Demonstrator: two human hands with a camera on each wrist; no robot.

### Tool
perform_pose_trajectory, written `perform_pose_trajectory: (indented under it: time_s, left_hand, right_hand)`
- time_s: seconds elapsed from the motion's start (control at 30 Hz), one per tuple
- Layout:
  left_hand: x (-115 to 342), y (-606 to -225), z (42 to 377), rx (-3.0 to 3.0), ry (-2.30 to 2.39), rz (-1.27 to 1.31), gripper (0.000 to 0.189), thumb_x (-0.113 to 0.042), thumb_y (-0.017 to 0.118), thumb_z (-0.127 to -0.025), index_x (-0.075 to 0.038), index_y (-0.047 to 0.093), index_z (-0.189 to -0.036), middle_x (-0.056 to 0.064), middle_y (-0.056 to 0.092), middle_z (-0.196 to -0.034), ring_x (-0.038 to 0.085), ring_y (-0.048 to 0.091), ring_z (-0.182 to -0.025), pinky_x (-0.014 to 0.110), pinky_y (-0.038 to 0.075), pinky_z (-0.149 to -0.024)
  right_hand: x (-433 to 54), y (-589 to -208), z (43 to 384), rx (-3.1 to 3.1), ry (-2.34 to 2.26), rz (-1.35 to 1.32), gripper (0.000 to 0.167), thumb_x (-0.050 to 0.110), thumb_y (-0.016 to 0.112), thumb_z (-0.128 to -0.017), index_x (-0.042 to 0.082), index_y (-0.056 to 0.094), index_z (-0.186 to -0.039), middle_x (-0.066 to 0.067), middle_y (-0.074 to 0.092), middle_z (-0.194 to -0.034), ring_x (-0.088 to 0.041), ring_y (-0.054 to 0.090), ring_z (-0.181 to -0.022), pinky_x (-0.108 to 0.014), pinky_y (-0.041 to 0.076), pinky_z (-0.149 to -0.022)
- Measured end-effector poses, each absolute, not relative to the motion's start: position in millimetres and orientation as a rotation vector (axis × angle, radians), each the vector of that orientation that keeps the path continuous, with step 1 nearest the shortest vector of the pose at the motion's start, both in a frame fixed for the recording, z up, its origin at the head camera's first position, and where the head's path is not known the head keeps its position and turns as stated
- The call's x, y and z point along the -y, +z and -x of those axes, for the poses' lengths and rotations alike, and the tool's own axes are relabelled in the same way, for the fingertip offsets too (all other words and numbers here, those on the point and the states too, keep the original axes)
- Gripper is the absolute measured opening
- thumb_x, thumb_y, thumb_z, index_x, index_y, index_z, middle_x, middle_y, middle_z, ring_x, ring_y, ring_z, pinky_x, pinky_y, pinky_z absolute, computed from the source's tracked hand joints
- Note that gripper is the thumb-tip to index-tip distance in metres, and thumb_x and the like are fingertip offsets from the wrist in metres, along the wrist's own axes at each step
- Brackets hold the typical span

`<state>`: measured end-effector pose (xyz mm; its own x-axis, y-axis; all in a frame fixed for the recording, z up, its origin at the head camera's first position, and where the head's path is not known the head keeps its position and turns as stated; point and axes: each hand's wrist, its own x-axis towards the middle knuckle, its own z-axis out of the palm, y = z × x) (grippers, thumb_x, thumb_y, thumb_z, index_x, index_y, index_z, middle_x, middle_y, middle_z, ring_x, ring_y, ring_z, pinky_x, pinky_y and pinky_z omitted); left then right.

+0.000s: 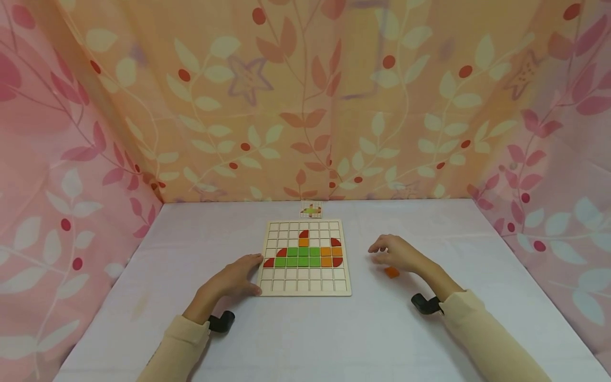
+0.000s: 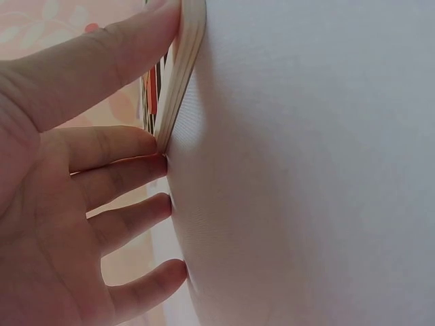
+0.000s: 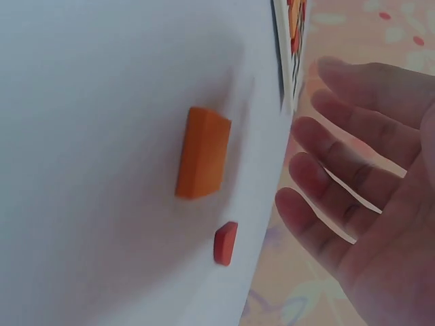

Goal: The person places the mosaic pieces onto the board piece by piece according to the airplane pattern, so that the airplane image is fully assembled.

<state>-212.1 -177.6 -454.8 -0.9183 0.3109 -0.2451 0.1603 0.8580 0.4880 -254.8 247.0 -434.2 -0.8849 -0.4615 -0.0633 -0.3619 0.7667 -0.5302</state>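
Note:
My left hand (image 1: 238, 277) rests against the left edge of a wooden grid board (image 1: 303, 274), thumb near its front corner, fingers fairly straight in the left wrist view. On the board sit several green squares (image 1: 303, 257), several orange squares (image 1: 303, 242) and several red rounded pieces (image 1: 304, 234). To the right of the board my right hand (image 1: 400, 254) hovers over the table, holding nothing, its fingers loosely bent and spread. Below it lies a loose orange block (image 3: 206, 153). A small red piece (image 3: 225, 243) lies beside that block; the hand hides it in the head view.
Behind the board lies a small card (image 1: 311, 210) with a coloured picture on a grid. White cloth covers the table (image 1: 215, 361). Patterned curtains (image 1: 305, 106) close off the back and both sides. Each wrist carries a black camera mount (image 1: 222, 321).

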Motion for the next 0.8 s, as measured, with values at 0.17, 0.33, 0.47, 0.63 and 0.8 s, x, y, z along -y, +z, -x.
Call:
perform_pose_trajectory:
  time_s: [0.17,0.33,0.47,0.63,0.8]
  left_hand:
    - [177.5,-455.3,212.5,-2.713,0.678,-0.355,0.088,-0.019,0.085,-0.073,-0.002,0.04,-0.147,0.016,0.037,-0.155,0.038,0.031,-0.145,0.057,0.029,-0.116]
    - [177.9,-455.7,213.1,-2.709,0.686,-0.342,0.088,-0.018,0.085,-0.073,-0.003,0.041,-0.147,0.015,0.038,-0.155,0.037,0.031,-0.145,0.057,0.029,-0.115]
    - [177.6,-456.8,214.2,-2.712,0.689,-0.342,0.087,-0.017,0.085,-0.073,-0.003,0.041,-0.147,0.015,0.038,-0.155,0.037,0.032,-0.145,0.056,0.029,-0.116]
    - [177.6,-457.2,213.7,-2.71,0.674,-0.342,0.087,-0.017,0.084,-0.073,-0.003,0.04,-0.147,0.015,0.038,-0.155,0.037,0.031,-0.145,0.057,0.029,-0.116]
    - [176.8,-456.3,213.6,-2.704,0.678,-0.331,0.088,-0.018,0.084,-0.074,-0.004,0.04,-0.148,0.015,0.037,-0.155,0.037,0.031,-0.145,0.056,0.029,-0.116]
  right_hand:
    - [-261.4,-437.8,247.2,-2.752,-0.765,0.689,0.022,0.011,0.07,-0.084,0.003,0.074,-0.104,-0.005,0.069,-0.098,-0.017,0.058,-0.088,-0.03,0.049,-0.076]
    - [-268.2,-440.0,242.3,-2.724,-0.764,0.643,0.024,0.009,0.073,-0.08,0.003,0.074,-0.103,-0.005,0.068,-0.099,-0.017,0.058,-0.087,-0.03,0.048,-0.074]
    - [-271.8,-442.2,239.0,-2.749,-0.726,0.663,0.024,0.009,0.076,-0.077,0.002,0.075,-0.101,-0.007,0.072,-0.101,-0.031,0.063,-0.098,-0.043,0.052,-0.083]
    - [-275.6,-444.3,234.8,-2.781,-0.685,0.699,0.022,0.006,0.078,-0.075,0.004,0.076,-0.096,-0.004,0.07,-0.096,-0.025,0.062,-0.092,-0.04,0.053,-0.082]
    - [-276.9,-443.7,231.1,-2.786,-0.648,0.695,0.02,0.002,0.077,-0.073,0.005,0.075,-0.093,0.001,0.065,-0.089,-0.012,0.052,-0.079,-0.026,0.046,-0.072]
